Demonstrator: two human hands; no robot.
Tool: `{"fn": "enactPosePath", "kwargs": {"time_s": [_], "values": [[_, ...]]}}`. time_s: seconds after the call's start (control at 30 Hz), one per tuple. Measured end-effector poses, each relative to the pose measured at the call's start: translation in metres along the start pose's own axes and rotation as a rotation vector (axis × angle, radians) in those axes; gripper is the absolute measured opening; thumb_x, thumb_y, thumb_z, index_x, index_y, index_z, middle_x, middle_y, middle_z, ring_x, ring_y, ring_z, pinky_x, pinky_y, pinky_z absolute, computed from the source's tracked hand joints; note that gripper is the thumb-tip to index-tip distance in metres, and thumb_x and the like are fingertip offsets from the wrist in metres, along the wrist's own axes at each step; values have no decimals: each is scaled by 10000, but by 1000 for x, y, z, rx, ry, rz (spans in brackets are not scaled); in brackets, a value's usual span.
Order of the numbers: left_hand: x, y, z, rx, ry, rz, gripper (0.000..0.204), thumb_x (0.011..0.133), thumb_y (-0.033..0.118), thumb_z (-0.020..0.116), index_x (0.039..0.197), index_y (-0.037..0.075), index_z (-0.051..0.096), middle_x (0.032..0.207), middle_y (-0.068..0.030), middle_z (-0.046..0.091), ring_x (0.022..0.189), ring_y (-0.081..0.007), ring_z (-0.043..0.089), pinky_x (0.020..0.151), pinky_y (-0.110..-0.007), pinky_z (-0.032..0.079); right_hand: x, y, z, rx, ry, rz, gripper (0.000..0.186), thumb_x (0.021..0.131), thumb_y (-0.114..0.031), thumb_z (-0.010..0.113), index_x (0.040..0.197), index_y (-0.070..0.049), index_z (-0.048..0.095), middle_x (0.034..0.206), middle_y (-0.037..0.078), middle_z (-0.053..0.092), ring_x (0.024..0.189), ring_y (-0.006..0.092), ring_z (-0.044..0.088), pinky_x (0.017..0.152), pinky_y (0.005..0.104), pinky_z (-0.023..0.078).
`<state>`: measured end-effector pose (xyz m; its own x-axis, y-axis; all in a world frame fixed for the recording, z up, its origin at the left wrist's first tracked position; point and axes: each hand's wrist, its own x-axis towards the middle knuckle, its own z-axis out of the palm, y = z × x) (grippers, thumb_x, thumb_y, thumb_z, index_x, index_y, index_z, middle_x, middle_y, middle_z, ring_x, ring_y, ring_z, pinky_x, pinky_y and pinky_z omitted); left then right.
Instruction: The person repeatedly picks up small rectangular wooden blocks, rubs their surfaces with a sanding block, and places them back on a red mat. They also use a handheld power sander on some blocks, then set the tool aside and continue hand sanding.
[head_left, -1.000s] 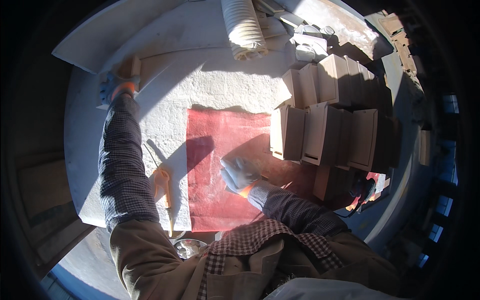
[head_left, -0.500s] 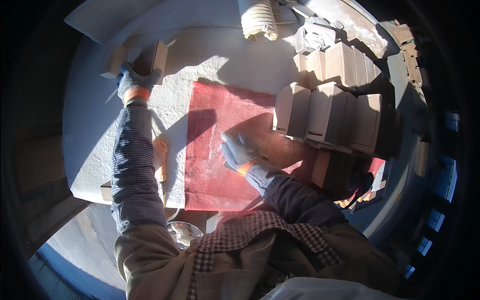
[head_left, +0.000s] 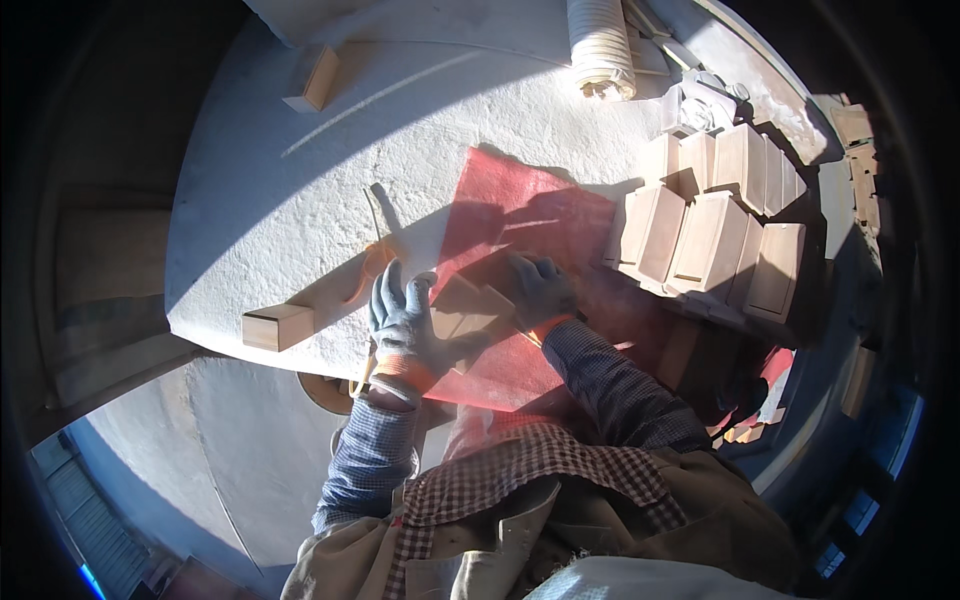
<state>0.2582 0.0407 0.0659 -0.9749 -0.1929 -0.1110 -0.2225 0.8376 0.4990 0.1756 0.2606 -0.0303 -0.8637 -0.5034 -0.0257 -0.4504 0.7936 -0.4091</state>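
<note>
A pale wooden piece (head_left: pixel 470 318) with angled faces lies tilted on the red cloth, between my two gloved hands. Close against its left side is my left hand (head_left: pixel 403 315), in a grey glove with an orange cuff, its fingers stretched out and apart. My right hand (head_left: pixel 546 290), gloved the same way, has its fingers bent at the piece's right edge. Part of that grip is in shadow. The red cloth (head_left: pixel 530 205) spreads beneath the hands over a white, dusty work surface (head_left: pixel 400 150). An orange-handled tool (head_left: pixel 375 262) lies just beyond my left hand.
One wooden block (head_left: pixel 277 327) sits at the near left edge, another (head_left: pixel 315 78) at the far left. Stacked wooden boxes (head_left: pixel 705 235) crowd the right. A ribbed pale hose (head_left: pixel 601 45) and a white device (head_left: pixel 695 108) are at the back.
My left hand has come back from the wooden pieces at the far left to the cloth. One block remains there. The cloth now appears turned, and the head view has shifted.
</note>
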Motion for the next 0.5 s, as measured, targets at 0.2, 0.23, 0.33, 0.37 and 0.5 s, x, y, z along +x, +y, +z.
{"fn": "enactPosePath", "kwargs": {"time_s": [0.2,0.23,0.33,0.37,0.5], "values": [[250,-115,-50,46,625,-89,972,735,547,853,1489,110,423,1541,-223,387,1420,-415,389,1143,-508,396,0,5,7,-73,15,-59,570,811,-242,709,1354,-130,575,1193,121,633,1081,317,626,935,449,518],[291,-142,-52,128,674,-190,1042,701,566,870,1510,111,398,1559,-221,375,1429,-414,389,1134,-510,406,0,7,10,-123,22,-97,542,841,-237,674,1368,-154,574,1160,110,640,1050,305,639,911,448,528],[378,-225,-44,274,506,-536,1069,678,571,878,1516,113,397,1556,-205,390,1425,-376,407,1118,-503,416,1,7,18,-80,91,-38,416,865,-205,655,1270,-114,631,1146,110,682,1064,320,665,908,425,551],[393,-252,-38,237,538,-422,1039,682,554,879,1500,101,425,1513,-193,448,1388,-360,453,1098,-493,433,1,7,19,15,190,-23,383,868,-184,651,1244,-111,641,1170,109,682,1065,322,670,907,428,555],[416,-298,-13,-222,448,-92,905,692,477,876,1421,63,536,1367,-166,634,1254,-326,608,1027,-453,496,2,3,21,-52,203,-8,316,855,-139,650,1170,-127,679,1174,84,684,1022,318,681,861,436,568]]}}
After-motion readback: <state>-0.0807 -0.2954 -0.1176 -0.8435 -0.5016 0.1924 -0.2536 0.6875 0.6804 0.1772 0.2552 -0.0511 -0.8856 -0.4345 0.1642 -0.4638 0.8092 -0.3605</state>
